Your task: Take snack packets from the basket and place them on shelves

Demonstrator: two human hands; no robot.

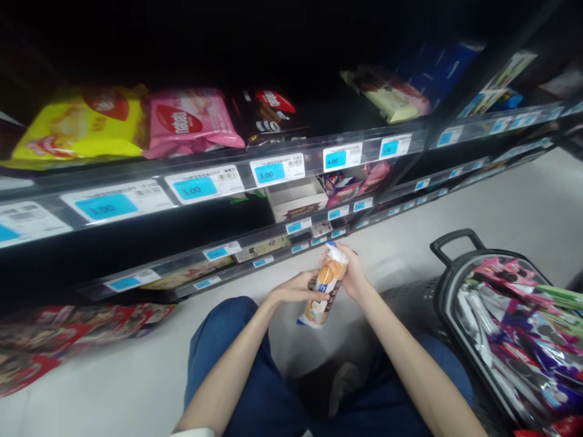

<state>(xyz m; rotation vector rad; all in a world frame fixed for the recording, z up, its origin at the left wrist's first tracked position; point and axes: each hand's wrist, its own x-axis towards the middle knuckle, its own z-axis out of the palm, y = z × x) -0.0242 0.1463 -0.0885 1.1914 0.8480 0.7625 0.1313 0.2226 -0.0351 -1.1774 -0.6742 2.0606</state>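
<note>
A long biscuit pack with an orange and white wrapper is held upright between both hands, above my knees in blue trousers. My left hand grips its lower half from the left, fingers curled round it. My right hand closes on its upper half from the right. In front stands a dark shop shelf with blue price tags.
Yellow, pink and dark snack bags lie on the upper shelf. An open white carton sits one shelf lower. A black basket full of wrapped snacks stands at the right on the pale floor. Red packs lie low at left.
</note>
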